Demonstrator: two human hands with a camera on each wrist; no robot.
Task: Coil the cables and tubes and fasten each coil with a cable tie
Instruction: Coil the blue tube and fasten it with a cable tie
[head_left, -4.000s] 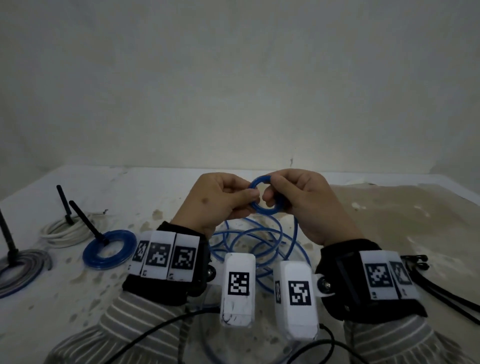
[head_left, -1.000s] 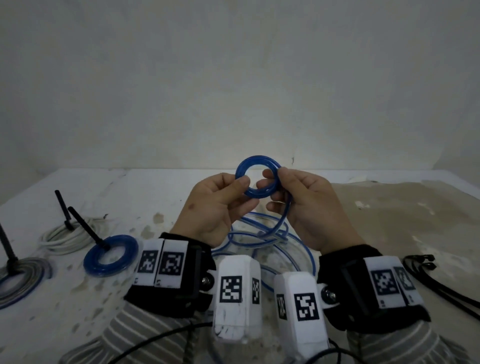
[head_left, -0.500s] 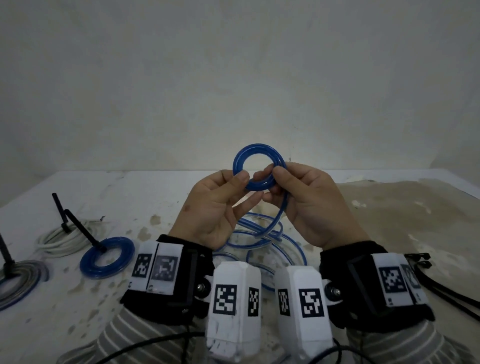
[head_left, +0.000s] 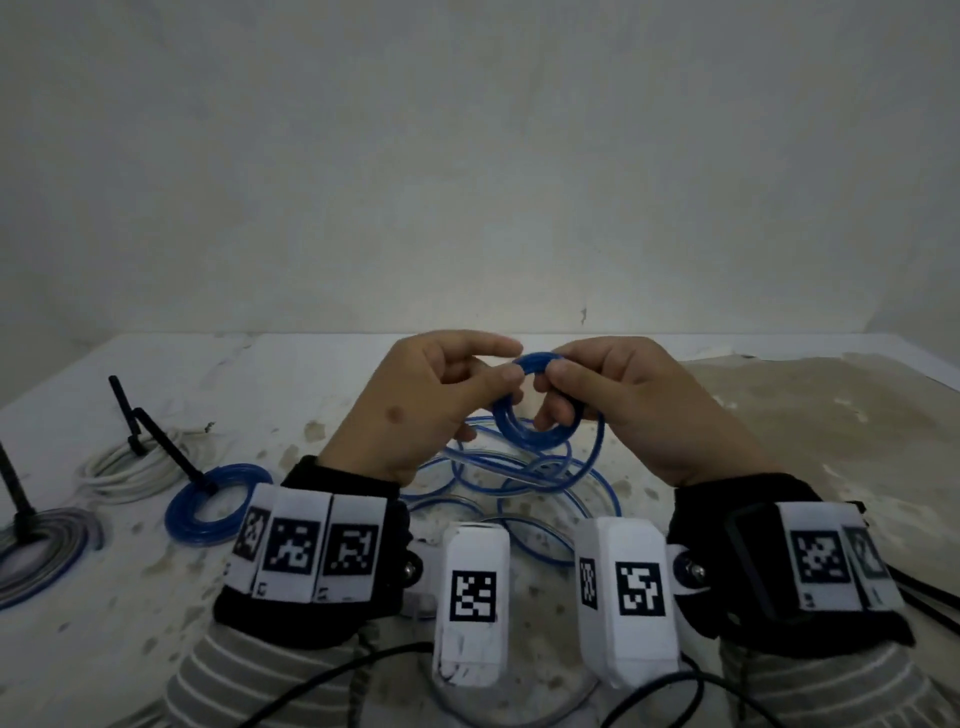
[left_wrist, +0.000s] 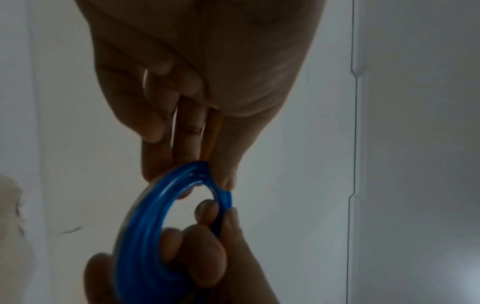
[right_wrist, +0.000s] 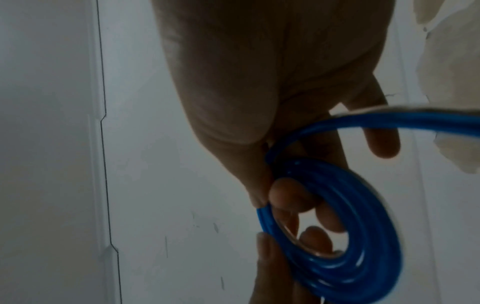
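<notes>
A small coil of blue tube (head_left: 535, 434) hangs between both hands above the table, tilted toward me. My left hand (head_left: 498, 382) pinches its upper left rim between thumb and fingers. My right hand (head_left: 553, 387) pinches the upper right rim, with fingers through the ring. The wrist views show the same blue coil (left_wrist: 161, 226) (right_wrist: 335, 232) gripped by fingertips from both sides. The uncoiled rest of the tube (head_left: 519, 483) lies in loose loops on the table under the hands, and one strand (head_left: 598, 441) runs down from the coil.
On the left of the table (head_left: 779, 441) lie a tied blue coil (head_left: 215, 504), a tied white cable coil (head_left: 130, 467) and a grey coil (head_left: 41, 551), each with a black cable tie sticking up. Black ties (head_left: 930, 597) lie at the right edge. A wall stands behind.
The coil has dropped from upright above the fingers to hanging below them, tilted forward. Both hands have lowered slightly and shifted their grip on its rim.
</notes>
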